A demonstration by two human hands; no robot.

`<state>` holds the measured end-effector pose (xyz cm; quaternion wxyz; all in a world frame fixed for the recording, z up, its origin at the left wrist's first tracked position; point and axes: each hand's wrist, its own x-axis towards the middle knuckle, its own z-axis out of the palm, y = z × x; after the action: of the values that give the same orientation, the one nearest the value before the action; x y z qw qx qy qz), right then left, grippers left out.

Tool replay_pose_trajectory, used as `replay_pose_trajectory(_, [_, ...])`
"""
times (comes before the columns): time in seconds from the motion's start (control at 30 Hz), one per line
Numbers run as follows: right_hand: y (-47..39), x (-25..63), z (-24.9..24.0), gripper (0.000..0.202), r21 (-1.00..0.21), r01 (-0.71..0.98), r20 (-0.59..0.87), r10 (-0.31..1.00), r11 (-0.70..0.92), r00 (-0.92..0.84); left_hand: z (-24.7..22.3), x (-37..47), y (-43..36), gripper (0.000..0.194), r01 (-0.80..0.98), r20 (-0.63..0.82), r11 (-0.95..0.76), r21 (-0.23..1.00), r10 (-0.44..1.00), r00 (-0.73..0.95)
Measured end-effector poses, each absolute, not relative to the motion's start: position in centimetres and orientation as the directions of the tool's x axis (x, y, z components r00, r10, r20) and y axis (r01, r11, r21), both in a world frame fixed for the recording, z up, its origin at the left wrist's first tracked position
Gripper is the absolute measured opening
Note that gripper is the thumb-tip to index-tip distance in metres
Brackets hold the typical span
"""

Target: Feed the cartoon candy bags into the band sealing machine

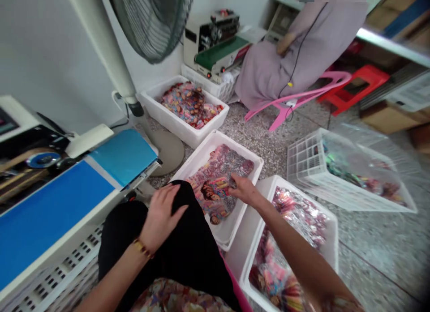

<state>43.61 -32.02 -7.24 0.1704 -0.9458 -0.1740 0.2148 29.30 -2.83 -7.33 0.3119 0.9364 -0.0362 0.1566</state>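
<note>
My left hand (163, 215) lies on the black trouser leg over my knee, its fingers stretched out and nothing in it. In the middle white bin (231, 238), my right hand (246, 190) has its fingers closed on the edge of a shiny plastic packet (217, 188) printed with cartoon figures. More glossy packets (231, 160) in pink and silver lie flat around and under it. Close by my right forearm stands another white bin (332, 222), filled with similar pink and silver packets (302, 213).
A machine with a blue conveyor belt (50, 222) runs along my left. Ahead are a standing fan (152, 21), a filled white bin (151, 101) and a machine with a green belt (221, 52). A person in a mauve garment (265, 70) sits beyond; a white basket (302, 162) stands right.
</note>
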Motion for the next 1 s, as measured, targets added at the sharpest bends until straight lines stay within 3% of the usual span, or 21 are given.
replay_pose_trajectory(0.13, [-25.8,46.8,2.4,0.021,-0.561,0.460,-0.177,0.643,-0.688,0.745,-4.2,35.3,-4.7,0.093,-0.134,0.257,-0.753,0.644,0.049,0.965])
replay_pose_trajectory(0.27, [-19.2,48.4,6.4,0.025,-0.684,0.507,-0.108,0.760,-0.524,0.641,-1.7,36.9,-2.0,0.078,0.043,0.019,-0.454,0.890,0.132,0.991])
replay_pose_trajectory(0.33, [-16.7,49.1,6.1,0.034,-0.839,0.361,-0.110,0.777,-0.407,0.619,-1.0,36.4,0.0,0.067,0.128,-0.084,-0.226,0.966,0.194,0.977])
replay_pose_trajectory(0.4, [-14.4,49.7,4.5,0.046,-0.974,0.110,-0.100,0.807,-0.200,0.582,-0.6,35.8,1.9,0.063,0.139,-0.126,-0.025,0.990,0.278,0.952])
replay_pose_trajectory(0.47, [-12.1,49.7,2.4,0.057,-0.994,-0.103,-0.043,0.818,0.020,0.574,-0.4,35.5,3.6,0.063,0.107,-0.152,0.149,0.983,0.340,0.928])
replay_pose_trajectory(0.53, [-9.7,49.1,0.2,0.062,-0.974,-0.185,0.002,0.823,0.130,0.568,-0.4,35.4,5.0,0.062,0.070,-0.165,0.264,0.962,0.355,0.920])
replay_pose_trajectory(0.67, [-4.6,47.1,-2.0,0.044,-0.956,-0.281,-0.074,0.857,0.085,0.510,-1.3,35.7,7.5,0.058,-0.017,-0.073,0.206,0.978,0.421,0.904])
replay_pose_trajectory(0.8, [-0.6,46.5,-1.6,0.035,-0.965,-0.258,-0.107,0.815,0.054,0.569,-2.9,35.9,9.8,0.050,-0.030,0.088,-0.110,0.993,0.567,0.819])
replay_pose_trajectory(0.87, [0.8,46.8,-1.2,0.036,-0.970,-0.239,-0.110,0.805,0.041,0.583,-3.4,35.8,11.0,0.057,0.048,0.125,-0.233,0.971,0.673,0.729])
replay_pose_trajectory(1.0, [3.1,47.2,-1.7,0.042,-0.975,-0.223,-0.124,0.800,0.013,0.587,-3.0,35.0,12.8,0.065,0.114,0.046,-0.160,0.981,0.750,0.660])
